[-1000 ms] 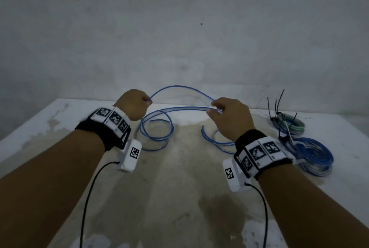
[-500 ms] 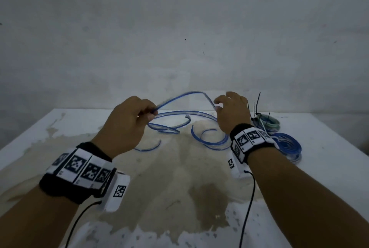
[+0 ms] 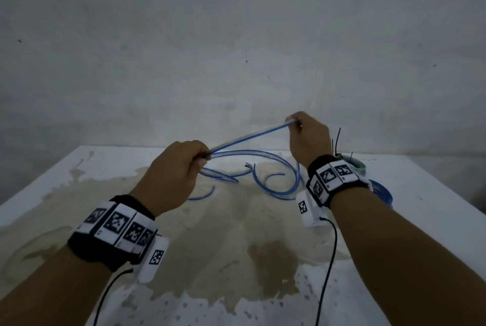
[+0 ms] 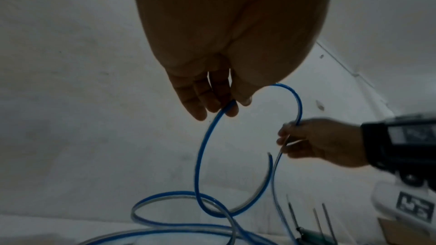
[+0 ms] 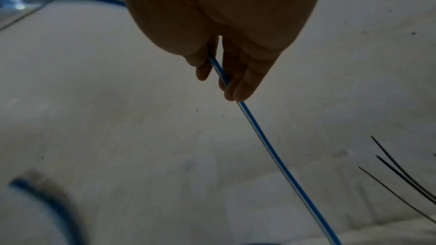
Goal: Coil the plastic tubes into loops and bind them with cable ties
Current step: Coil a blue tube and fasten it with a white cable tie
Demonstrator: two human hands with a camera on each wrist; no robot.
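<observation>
Two hands were on one blue tube (image 3: pixel 252 134): the left hand (image 3: pixel 173 168) had its fingers (image 4: pixel 212 98) curled round it, and the right hand (image 3: pixel 309 139), higher and farther off, pinched it between thumb and fingertips. The stretch between them hung taut above the tabletop (image 3: pixel 434 194); the rest lay in slack curves on that tabletop, below the hands. Beside the right wrist sat finished coils (image 3: pixel 381 191) with black cable ties (image 3: pixel 338 139) sticking up. Coiling seemed barely begun. Next, I judged, the right hand should bring its length round to the left to close a loop.
</observation>
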